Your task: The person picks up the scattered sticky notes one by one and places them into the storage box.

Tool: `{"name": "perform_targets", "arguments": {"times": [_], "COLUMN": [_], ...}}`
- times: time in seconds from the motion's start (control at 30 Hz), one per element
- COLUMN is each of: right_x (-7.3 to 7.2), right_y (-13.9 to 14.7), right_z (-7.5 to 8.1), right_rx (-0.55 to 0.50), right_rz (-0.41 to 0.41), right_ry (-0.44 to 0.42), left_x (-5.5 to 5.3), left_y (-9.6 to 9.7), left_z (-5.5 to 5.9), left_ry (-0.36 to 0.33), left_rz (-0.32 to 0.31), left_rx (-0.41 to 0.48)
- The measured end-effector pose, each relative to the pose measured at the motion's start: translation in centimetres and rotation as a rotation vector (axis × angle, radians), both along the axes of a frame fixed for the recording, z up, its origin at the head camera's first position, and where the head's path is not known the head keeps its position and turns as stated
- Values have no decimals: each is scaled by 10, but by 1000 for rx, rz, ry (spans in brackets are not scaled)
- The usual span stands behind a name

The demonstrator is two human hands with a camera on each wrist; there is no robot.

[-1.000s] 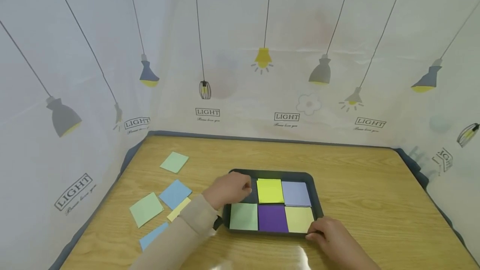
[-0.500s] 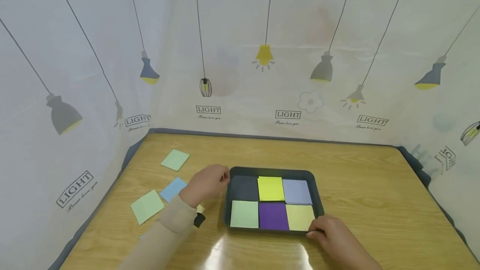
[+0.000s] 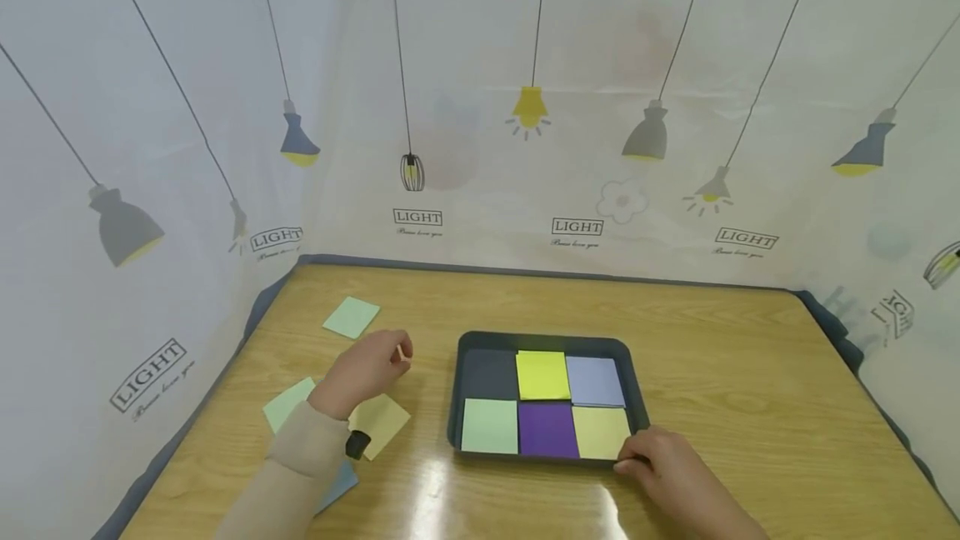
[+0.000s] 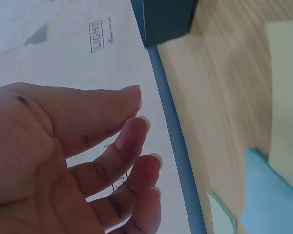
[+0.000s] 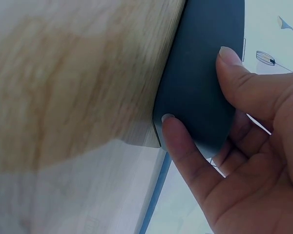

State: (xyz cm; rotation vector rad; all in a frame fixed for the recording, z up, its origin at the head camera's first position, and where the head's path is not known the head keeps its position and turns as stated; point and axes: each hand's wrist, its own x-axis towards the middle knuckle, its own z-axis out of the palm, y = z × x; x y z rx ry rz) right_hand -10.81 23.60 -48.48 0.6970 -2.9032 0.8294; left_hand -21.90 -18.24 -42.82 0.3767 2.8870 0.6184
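Note:
My right hand grips the front right corner of a dark rectangular tray; in the right wrist view, thumb and fingers hold the tray's side wall. Inside lie square notes: bright yellow, lavender, pale green, purple and pale yellow. At the back left the dark tray bottom shows. My left hand hovers left of the tray, fingers loosely curled, holding nothing. Beneath and beside it is a loose pale yellow note.
More loose notes lie on the wooden table at the left: a green one at the back, another green note partly behind the left arm, and a blue note. A lamp-printed curtain surrounds the table.
My left hand has moved left, from above the tray's back left part to above the loose notes. The right hand stays at the tray's corner.

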Motion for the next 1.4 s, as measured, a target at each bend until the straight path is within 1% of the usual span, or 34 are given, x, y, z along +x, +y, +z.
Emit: {"name": "perform_targets", "arguments": {"times": [0.1,0.23,0.3,0.4,0.5,0.6,0.73,0.83,0.93,0.97,1.17,1.3,1.4], "right_x": [0,0,0,0,0,0,-1,-2,-2,-2,-2,-1,-1], "right_y": [0,-1,-1,0,0,0,1,1,1,1,0,0,0], "right_z": [-1,-1,-1,0,1,2,2,2,1,1,1,2,1], "right_rx": [0,-7,-9,-12,-13,-12,-11,-15,-16,-16,-7,-10,-12], "right_rz": [2,4,2,0,-1,-3,-6,-3,-1,0,-8,-14,-5], "right_ry": [7,18,18,-2,-46,-80,-86,-77,-66,-62,-63,-51,-39], "left_x": [3,7,8,9,10,12,14,17,19,19,16,14,14], "left_y": [-13,-31,-40,-54,-68,-81,-94,-101,-107,-109,-121,-124,-124], "left_z": [0,-3,-5,-9,-12,-16,-19,-18,-17,-17,-25,-28,-28], "left_ry": [8,12,2,-21,-44,-44,-30,-33,-62,-81,-134,-161,-175], "left_rz": [14,44,62,84,105,109,124,153,185,202,276,295,306], "left_rx": [-11,-51,-67,-103,-128,-148,-164,-169,-175,-177,-203,-205,-202]}}
